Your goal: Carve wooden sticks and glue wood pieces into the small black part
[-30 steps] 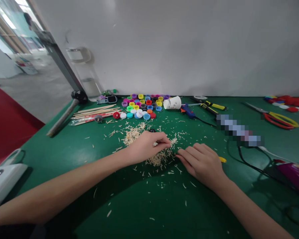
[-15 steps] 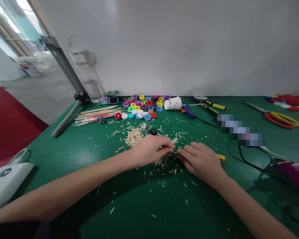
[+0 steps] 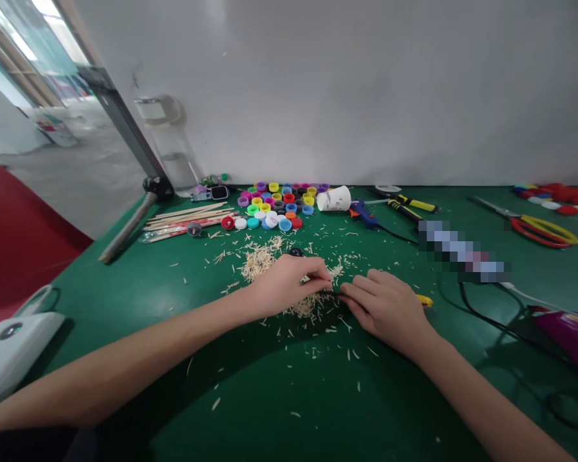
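One broad green table (image 3: 289, 378) spreads under everything; take the wood shavings on it as the clock's centre, with twelve at the wall. Between nine and ten lies a wooden-handled tool (image 3: 125, 231) with a dark head. At ten, pale sticks (image 3: 190, 212) lie loose beside more sticks in a clear, red-printed wrapper (image 3: 173, 233). Long scissors (image 3: 534, 224), handles yellow and red, rest past two. Between three and four is the right hand (image 3: 389, 311), fingers curled tight on a slim dark piece (image 3: 334, 293); a yellow end (image 3: 424, 300) shows beyond the knuckles, its link hidden. Over the middle, the left hand (image 3: 286, 285) narrows to a pinch; whether anything sits between the tips I cannot tell. Beneath and around it are the shavings (image 3: 258, 262), scattered straight on the table. At one o'clock a printed white cup (image 3: 334, 199) lies on its side, contents hidden. At eleven lies a small green-capped bottle (image 3: 214, 180). Smallest, at twelve, colourful bottle caps (image 3: 275, 206) crowd together, many open side up, their hollows visible.
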`<state>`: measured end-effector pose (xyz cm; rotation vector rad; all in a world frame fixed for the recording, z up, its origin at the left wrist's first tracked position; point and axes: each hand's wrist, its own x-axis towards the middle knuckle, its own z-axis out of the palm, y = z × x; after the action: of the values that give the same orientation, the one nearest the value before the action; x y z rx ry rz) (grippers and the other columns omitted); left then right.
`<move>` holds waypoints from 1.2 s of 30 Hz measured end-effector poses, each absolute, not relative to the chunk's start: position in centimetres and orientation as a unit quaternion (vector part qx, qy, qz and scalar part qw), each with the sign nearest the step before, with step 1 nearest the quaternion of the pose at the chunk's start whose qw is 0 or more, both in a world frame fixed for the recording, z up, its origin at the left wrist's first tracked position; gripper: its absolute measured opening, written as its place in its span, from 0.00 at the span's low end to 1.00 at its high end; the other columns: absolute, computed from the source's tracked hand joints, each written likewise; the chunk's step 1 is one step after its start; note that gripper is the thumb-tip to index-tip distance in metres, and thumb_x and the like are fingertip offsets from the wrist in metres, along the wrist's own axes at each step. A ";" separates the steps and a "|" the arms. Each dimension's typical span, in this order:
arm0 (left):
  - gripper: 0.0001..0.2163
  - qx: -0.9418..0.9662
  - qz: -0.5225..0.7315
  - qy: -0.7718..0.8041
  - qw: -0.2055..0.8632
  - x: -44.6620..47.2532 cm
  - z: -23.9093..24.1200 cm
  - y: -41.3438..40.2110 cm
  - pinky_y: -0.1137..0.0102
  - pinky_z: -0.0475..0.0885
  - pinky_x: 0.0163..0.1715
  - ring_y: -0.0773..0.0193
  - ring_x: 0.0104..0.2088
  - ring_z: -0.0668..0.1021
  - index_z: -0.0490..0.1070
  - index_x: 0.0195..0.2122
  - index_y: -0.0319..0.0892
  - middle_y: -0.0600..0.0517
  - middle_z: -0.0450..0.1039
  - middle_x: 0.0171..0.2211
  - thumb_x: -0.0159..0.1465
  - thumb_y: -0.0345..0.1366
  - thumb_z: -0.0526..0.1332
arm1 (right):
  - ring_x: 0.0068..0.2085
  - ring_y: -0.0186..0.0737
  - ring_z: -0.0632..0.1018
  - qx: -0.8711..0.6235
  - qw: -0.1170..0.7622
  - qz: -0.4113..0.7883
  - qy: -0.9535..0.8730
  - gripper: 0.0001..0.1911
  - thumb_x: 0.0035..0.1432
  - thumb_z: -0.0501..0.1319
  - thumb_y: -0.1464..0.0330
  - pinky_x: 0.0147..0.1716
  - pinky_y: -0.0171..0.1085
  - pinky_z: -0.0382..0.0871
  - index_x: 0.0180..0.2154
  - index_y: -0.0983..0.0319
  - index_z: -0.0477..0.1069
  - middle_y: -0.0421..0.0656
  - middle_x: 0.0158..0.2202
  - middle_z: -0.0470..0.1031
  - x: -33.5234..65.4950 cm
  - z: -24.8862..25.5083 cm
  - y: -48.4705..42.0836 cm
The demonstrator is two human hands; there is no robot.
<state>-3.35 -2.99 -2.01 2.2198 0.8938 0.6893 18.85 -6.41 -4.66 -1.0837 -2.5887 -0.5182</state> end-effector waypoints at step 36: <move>0.06 0.843 0.285 0.331 0.313 -3.4 -2.5 -2.7 0.75 0.70 0.32 0.70 0.34 0.78 0.74 0.36 0.43 0.55 0.78 0.34 0.64 0.36 0.57 | 0.29 0.37 0.62 -0.374 0.174 -0.224 -0.883 0.07 0.61 0.56 0.67 0.30 0.38 0.51 0.34 0.61 0.71 0.39 0.25 0.68 18.8 -4.9 -6.9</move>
<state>-3.44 -2.67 -2.52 2.2243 0.8721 0.7524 18.78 -6.89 -4.91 -1.0592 -2.5046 -0.6357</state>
